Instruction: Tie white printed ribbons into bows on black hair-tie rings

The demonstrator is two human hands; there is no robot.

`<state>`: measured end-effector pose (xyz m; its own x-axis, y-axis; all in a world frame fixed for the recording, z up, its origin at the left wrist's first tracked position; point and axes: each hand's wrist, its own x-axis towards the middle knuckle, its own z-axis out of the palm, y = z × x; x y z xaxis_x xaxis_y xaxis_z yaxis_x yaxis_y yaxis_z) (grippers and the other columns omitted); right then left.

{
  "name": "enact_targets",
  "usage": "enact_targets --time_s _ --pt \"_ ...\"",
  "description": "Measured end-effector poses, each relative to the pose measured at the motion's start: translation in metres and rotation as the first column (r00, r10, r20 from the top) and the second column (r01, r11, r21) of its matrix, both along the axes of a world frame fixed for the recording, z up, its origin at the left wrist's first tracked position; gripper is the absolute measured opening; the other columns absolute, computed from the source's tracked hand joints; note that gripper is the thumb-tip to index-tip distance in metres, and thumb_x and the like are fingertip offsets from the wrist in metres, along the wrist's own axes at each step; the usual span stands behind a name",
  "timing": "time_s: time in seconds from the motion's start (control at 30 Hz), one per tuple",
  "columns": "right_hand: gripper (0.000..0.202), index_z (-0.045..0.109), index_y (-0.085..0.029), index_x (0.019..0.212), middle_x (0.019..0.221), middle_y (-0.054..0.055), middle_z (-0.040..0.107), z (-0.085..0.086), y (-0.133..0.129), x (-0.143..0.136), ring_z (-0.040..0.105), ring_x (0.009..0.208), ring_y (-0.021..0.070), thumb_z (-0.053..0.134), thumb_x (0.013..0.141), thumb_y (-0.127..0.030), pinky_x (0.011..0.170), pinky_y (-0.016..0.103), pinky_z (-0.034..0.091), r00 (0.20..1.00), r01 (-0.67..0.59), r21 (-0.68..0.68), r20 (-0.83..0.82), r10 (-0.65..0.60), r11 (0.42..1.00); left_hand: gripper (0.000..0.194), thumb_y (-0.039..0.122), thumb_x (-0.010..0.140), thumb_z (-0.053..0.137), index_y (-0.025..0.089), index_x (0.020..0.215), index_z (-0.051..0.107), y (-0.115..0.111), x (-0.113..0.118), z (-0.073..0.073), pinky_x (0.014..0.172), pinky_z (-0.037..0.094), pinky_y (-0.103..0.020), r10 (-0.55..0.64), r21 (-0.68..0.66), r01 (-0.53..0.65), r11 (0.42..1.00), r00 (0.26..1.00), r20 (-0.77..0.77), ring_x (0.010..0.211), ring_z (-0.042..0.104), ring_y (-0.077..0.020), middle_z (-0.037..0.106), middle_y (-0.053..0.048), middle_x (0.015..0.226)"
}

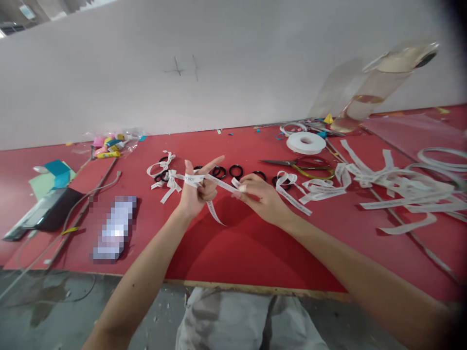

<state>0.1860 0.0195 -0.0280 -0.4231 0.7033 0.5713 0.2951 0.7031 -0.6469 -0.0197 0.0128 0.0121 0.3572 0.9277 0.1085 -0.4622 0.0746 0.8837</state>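
A white printed ribbon runs between my two hands. On the left it passes around the raised thumb and index finger of my left hand, whose other fingers are curled over it; a loose tail hangs below. My right hand pinches the other end between thumb and fingertips. Behind the hands several black hair ties lie in a row, one hair tie in plain sight and others partly hidden. White ribbon bows with black ties lie left of my left hand. To the right, ribbon loops lie by another tie.
Scissors and a white ribbon roll lie behind my right hand. Cut ribbons are heaped at right, near a leaning bottle. A phone, a cable and a dark case occupy the left side.
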Motion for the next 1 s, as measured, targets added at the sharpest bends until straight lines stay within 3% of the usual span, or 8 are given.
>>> enact_targets --time_s 0.13,0.23,0.37,0.6,0.73,0.9,1.0 --pt "0.017 0.072 -0.023 0.086 0.093 0.005 0.076 0.001 -0.002 -0.003 0.058 0.117 0.0262 0.058 0.096 -0.022 0.102 0.05 0.045 0.991 0.131 0.21 -0.003 -0.134 0.969 0.092 0.079 0.09 0.023 0.009 0.141 0.053 0.005 0.001 -0.009 0.042 0.005 -0.022 0.072 0.109 -0.052 0.993 0.978 -0.194 0.044 0.003 -0.0079 0.011 0.012 0.047" --pt "0.019 0.071 -0.024 0.081 0.084 0.001 0.076 0.001 -0.006 -0.005 0.066 0.104 0.0231 0.059 0.095 -0.019 0.107 0.055 0.042 0.989 0.145 0.29 -0.015 -0.147 0.946 0.091 0.08 0.089 0.025 0.01 0.142 0.052 0.006 0.004 -0.011 0.045 0.006 -0.023 0.158 0.148 -0.123 0.981 0.953 -0.257 0.046 0.005 -0.0086 0.013 0.011 0.05" --pt "0.015 0.072 -0.024 0.087 0.082 0.001 0.076 0.004 -0.013 -0.011 0.069 0.082 0.0166 0.06 0.094 -0.017 0.098 0.046 0.053 0.991 0.12 0.375 -0.093 -0.092 0.919 0.084 0.076 0.092 0.026 0.015 0.143 0.052 0.0 0.014 -0.009 0.047 0.01 -0.024 0.264 0.102 -0.249 0.963 0.944 -0.196 0.051 0.012 -0.0099 0.02 0.008 0.056" --pt "0.014 0.073 -0.018 0.098 0.103 0.004 0.079 0.013 -0.026 -0.025 0.072 0.098 0.018 0.06 0.095 -0.015 0.096 0.039 0.057 0.998 0.011 0.624 0.043 -0.048 0.781 0.07 0.068 0.097 0.025 0.022 0.143 0.05 -0.014 0.04 -0.007 0.048 0.024 -0.022 0.231 -0.057 -0.23 0.972 0.973 0.017 0.05 0.024 -0.0106 0.031 0.005 0.057" --pt "0.023 0.073 -0.018 0.106 0.109 0.005 0.078 0.012 -0.028 -0.029 0.071 0.105 0.0181 0.051 0.1 -0.017 0.098 0.037 0.057 0.994 -0.043 0.579 0.108 -0.024 0.814 0.069 0.066 0.098 0.022 0.021 0.141 0.053 -0.016 0.046 -0.003 0.049 0.031 -0.022 0.228 -0.14 -0.218 0.966 0.972 0.056 0.05 0.032 -0.011 0.039 0.003 0.058" --pt "0.032 0.068 -0.021 0.121 0.118 0.008 0.074 0.01 -0.032 -0.028 0.063 0.12 0.0205 0.044 0.101 -0.018 0.105 0.046 0.051 0.987 -0.123 0.464 0.145 0.061 0.877 0.063 0.062 0.099 0.031 0.021 0.14 0.054 -0.021 0.046 0.006 0.047 0.035 -0.019 0.215 -0.21 -0.182 0.961 0.966 0.146 0.048 0.036 -0.0096 0.04 0.004 0.056" --pt "0.034 0.066 -0.022 0.126 0.123 0.008 0.071 0.009 -0.035 -0.028 0.053 0.13 0.026 0.046 0.102 -0.033 0.11 0.051 0.043 0.987 -0.106 0.421 0.153 0.044 0.901 0.06 0.06 0.098 0.04 0.022 0.143 0.052 -0.026 0.046 0.008 0.047 0.035 -0.017 0.236 -0.223 -0.194 0.955 0.955 0.18 0.049 0.037 -0.0083 0.043 0.005 0.057"
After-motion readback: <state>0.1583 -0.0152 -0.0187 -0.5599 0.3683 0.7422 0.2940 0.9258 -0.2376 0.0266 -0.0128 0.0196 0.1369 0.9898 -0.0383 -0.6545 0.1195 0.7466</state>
